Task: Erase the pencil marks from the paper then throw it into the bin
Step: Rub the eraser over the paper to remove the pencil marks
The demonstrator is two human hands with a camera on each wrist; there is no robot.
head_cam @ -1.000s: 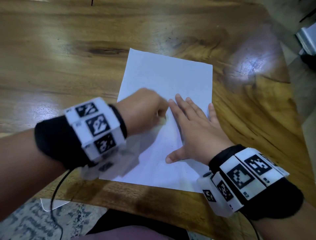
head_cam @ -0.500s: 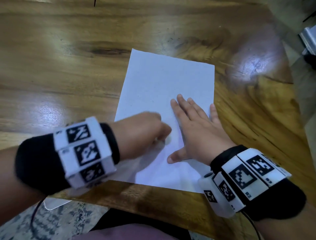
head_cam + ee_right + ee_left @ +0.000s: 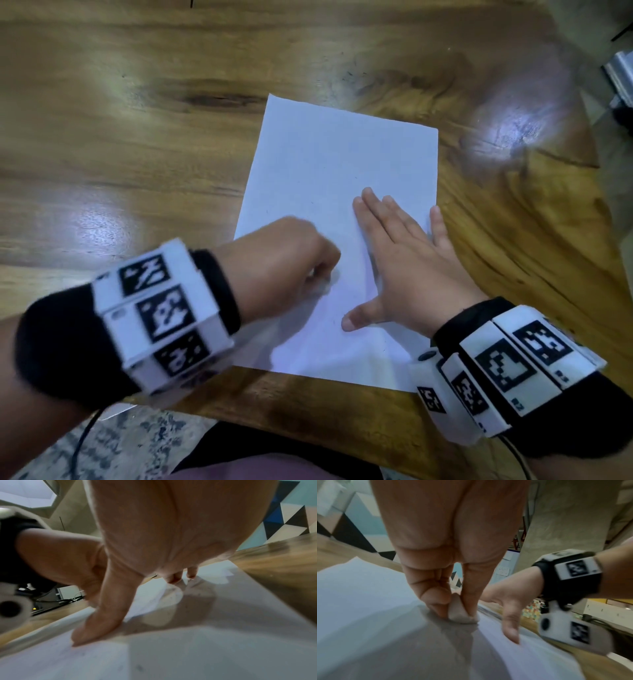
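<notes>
A white sheet of paper (image 3: 342, 164) lies flat on the wooden table (image 3: 137, 137), near its front edge. My left hand (image 3: 294, 260) pinches a small pale eraser (image 3: 460, 612) between thumb and fingers, its tip pressed onto the paper (image 3: 368, 601) at the sheet's lower middle. From the head view the eraser is hidden under the knuckles. To its right my right hand (image 3: 400, 260) lies flat on the sheet with fingers spread and thumb out, palm down. In the right wrist view its thumb (image 3: 102, 622) presses the paper (image 3: 205, 649). Only faint specks show on the sheet.
The table's front edge (image 3: 308, 411) runs just below the paper, with a patterned floor (image 3: 120, 445) under it. At the far right the tabletop ends, and a pale object (image 3: 621, 75) stands beyond it. No bin is in view.
My left hand with the eraser has slid down and to the left on the sheet, then back a little to the right. The right hand has stayed flat in place.
</notes>
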